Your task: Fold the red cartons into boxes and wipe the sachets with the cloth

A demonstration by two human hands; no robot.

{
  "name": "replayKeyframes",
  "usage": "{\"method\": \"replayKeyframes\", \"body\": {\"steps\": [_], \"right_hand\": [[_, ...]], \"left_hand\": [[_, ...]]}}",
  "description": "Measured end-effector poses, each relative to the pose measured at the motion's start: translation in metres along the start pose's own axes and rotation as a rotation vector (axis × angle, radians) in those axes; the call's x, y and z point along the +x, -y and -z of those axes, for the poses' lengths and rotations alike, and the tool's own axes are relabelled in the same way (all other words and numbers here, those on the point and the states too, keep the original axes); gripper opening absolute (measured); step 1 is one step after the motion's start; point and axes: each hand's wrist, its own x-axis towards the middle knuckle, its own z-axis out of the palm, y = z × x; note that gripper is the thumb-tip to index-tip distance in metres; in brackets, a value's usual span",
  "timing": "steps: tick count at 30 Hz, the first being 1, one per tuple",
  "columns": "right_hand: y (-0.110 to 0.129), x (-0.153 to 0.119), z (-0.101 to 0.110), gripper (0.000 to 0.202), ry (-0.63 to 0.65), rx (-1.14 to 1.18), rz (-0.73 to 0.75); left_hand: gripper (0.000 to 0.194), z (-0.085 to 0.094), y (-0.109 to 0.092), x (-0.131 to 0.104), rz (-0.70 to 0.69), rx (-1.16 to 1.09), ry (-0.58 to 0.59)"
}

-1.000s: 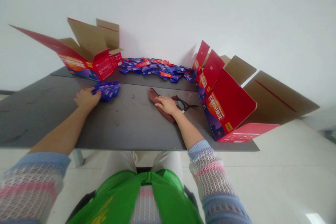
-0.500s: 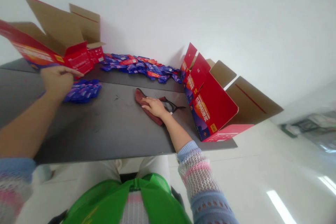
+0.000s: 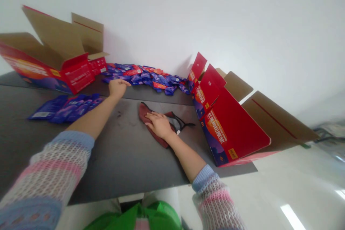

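Maroon fabric piece with black straps [image 3: 143,110], midway along the flat dark-grey bench [image 3: 126,165]: seemed soft and light, best lifted by its edge; right hand [image 3: 161,125] lay flat on it, grip slack. Overlapping purple film sachets [image 3: 70,107], toward the left: looked slippery, best pinched at a corner. Left hand [image 3: 118,88], near the purple-and-red sachet heap [image 3: 142,75]: curled, contents undiscernible. White wall [image 3: 172,14] stood behind; pale glossy floor [image 3: 234,201] lay below.
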Motion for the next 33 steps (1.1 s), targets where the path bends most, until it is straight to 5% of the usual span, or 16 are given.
{"method": "replayKeyframes", "body": {"steps": [5, 11, 15, 23, 29, 33], "right_hand": [[-0.002, 0.000, -0.004, 0.042, 0.013, -0.040, 0.001], [-0.003, -0.003, 0.000, 0.042, 0.029, -0.056, 0.020], [-0.002, -0.003, 0.002, 0.043, 0.030, -0.051, 0.017], [-0.007, -0.002, -0.003, 0.043, 0.057, -0.040, 0.027], [-0.002, 0.007, 0.000, 0.039, -0.020, 0.013, 0.025], [-0.001, 0.001, 0.007, 0.039, -0.207, 0.173, -0.018]], "left_hand": [[0.044, -0.073, -0.019, 0.031, -0.042, -0.225, 0.094], [0.054, -0.137, -0.048, 0.051, -0.743, 0.186, 0.443], [0.067, -0.158, -0.040, 0.045, -0.849, 0.423, 0.523], [0.069, -0.129, -0.012, 0.020, -0.710, 0.442, 0.411], [0.071, -0.083, -0.012, -0.020, -0.707, 0.553, 0.439], [0.056, -0.042, -0.015, -0.056, -0.673, 0.650, 0.363]]}}
